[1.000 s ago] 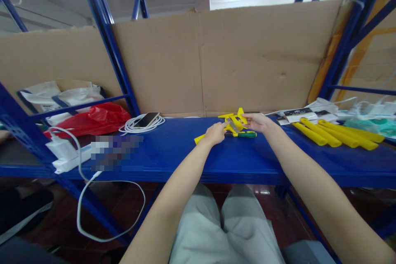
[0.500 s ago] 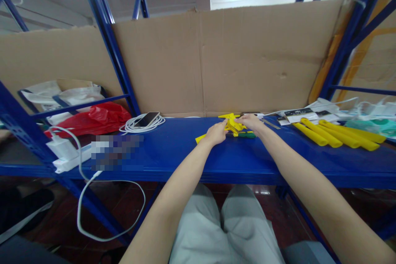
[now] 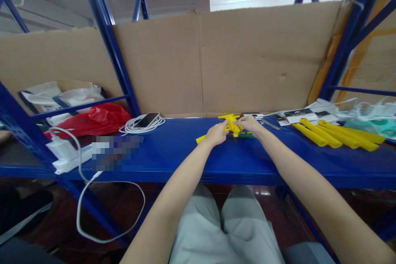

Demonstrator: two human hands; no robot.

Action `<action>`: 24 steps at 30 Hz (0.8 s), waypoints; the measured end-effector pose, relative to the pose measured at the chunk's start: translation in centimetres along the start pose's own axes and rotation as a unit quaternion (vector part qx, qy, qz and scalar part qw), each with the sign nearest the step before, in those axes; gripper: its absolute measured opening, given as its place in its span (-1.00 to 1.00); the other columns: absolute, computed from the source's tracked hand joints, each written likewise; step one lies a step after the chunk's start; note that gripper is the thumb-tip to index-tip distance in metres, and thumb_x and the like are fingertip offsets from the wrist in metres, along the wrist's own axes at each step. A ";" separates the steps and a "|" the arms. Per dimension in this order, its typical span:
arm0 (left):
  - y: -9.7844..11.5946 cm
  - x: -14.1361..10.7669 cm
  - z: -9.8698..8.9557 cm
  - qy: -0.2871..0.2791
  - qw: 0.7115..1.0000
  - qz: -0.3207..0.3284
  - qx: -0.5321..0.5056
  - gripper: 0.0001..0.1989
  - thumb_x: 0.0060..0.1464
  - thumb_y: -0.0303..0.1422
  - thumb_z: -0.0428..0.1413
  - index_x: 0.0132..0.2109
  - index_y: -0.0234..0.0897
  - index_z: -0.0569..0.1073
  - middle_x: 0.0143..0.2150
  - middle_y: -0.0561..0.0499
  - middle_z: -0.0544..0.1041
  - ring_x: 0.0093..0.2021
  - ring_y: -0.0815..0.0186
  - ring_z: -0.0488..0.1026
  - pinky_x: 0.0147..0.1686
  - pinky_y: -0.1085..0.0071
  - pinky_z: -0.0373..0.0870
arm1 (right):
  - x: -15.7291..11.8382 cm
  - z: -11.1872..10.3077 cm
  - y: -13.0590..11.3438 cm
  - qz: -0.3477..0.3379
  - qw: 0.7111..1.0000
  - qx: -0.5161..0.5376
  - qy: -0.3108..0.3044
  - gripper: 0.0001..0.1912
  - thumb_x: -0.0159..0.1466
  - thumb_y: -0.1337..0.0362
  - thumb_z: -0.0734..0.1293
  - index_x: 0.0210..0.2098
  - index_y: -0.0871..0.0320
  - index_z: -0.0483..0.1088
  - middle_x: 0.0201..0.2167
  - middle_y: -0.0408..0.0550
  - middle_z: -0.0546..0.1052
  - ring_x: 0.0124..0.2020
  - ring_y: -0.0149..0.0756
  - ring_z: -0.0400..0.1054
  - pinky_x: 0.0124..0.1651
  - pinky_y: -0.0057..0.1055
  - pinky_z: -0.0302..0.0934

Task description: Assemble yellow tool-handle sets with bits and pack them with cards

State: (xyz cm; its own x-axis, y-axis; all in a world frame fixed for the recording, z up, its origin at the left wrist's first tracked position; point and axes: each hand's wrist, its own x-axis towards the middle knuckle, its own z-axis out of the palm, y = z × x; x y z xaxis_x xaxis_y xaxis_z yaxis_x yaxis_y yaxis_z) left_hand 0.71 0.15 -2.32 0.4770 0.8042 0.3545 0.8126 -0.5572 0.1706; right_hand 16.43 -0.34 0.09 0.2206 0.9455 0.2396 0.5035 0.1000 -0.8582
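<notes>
A yellow plastic part [image 3: 234, 125] with several arms lies between my two hands over the blue shelf. My left hand [image 3: 217, 133] is closed on its left side. My right hand [image 3: 248, 124] is at its right side, fingers pressed together; whether they grip the part or something small is too small to tell. Just below the part a green-handled tool [image 3: 246, 135] rests on the shelf, partly covered. Another yellow piece [image 3: 201, 138] sticks out from under my left wrist.
Several yellow tubes [image 3: 346, 134] and black-and-white packets [image 3: 298, 116] lie at the right. A phone [image 3: 147, 120] rests on a coiled white cable [image 3: 130, 126] at the left, near a red bag [image 3: 95, 120] and a white power strip [image 3: 72, 161]. Cardboard [image 3: 247, 62] stands behind.
My right hand has shifted slightly left and its fingers are drawn in more. The yellow part is turned slightly. My left hand has hardly moved.
</notes>
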 end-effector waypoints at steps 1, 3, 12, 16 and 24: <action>0.0 0.0 0.0 -0.001 1.000 0.000 0.001 -0.45 0.21 -0.39 0.01 0.32 -0.25 0.15 0.22 -0.12 0.37 0.18 0.23 0.34 0.10 0.38 0.26 | 0.1 0.0 0.1 -0.002 1.000 -0.002 -0.001 -0.79 -0.03 0.29 0.44 -0.69 0.23 0.39 -0.71 -0.23 0.31 -0.60 -0.50 0.14 -0.49 -0.51 0.03; 0.0 0.0 -0.1 -0.003 1.000 0.000 0.002 -0.45 0.21 -0.39 0.00 0.32 -0.26 0.15 0.22 -0.12 0.36 0.18 0.23 0.33 0.10 0.38 0.26 | 0.2 0.1 0.2 -0.007 1.000 -0.005 -0.003 -0.78 -0.04 0.27 0.44 -0.69 0.22 0.38 -0.71 -0.23 0.32 -0.60 -0.49 0.14 -0.49 -0.51 0.03; -0.1 0.0 0.1 0.007 1.000 0.005 -0.007 -0.46 0.21 -0.40 0.01 0.31 -0.22 0.16 0.23 -0.13 0.36 0.20 0.22 0.32 0.10 0.35 0.26 | 0.5 0.4 0.6 -0.039 0.996 -0.075 0.006 -0.74 0.02 0.31 0.39 -0.71 0.17 0.26 -0.73 -0.25 0.28 -0.62 -0.48 0.13 -0.49 -0.50 0.05; -0.1 0.0 0.1 0.009 1.000 0.009 -0.006 -0.46 0.21 -0.39 0.01 0.32 -0.22 0.16 0.22 -0.14 0.36 0.19 0.22 0.32 0.10 0.35 0.27 | 0.7 0.4 0.9 -0.055 0.994 -0.088 0.034 -0.75 -0.01 0.32 0.41 -0.63 0.13 0.22 -0.65 -0.24 0.34 -0.54 -0.44 0.22 -0.43 -0.51 0.11; 0.0 -0.2 -0.3 0.013 0.999 0.032 0.008 -0.50 0.22 -0.41 -0.02 0.29 -0.11 0.23 0.10 -0.07 0.46 0.09 0.24 0.39 0.06 0.38 0.30 | 1.7 0.6 1.6 -0.059 0.996 -0.037 0.064 -0.83 0.02 0.33 0.40 -0.47 0.15 0.28 -0.42 -0.13 0.46 -0.36 -0.38 0.33 -0.23 -0.45 0.23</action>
State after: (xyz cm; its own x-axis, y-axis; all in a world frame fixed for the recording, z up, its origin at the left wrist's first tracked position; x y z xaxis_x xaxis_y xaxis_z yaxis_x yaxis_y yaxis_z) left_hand 0.51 -0.03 -2.09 0.5189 0.7614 0.3886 0.7865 -0.6033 0.1319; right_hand 17.10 1.60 -1.15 0.2585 0.8813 0.3957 0.5906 0.1800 -0.7867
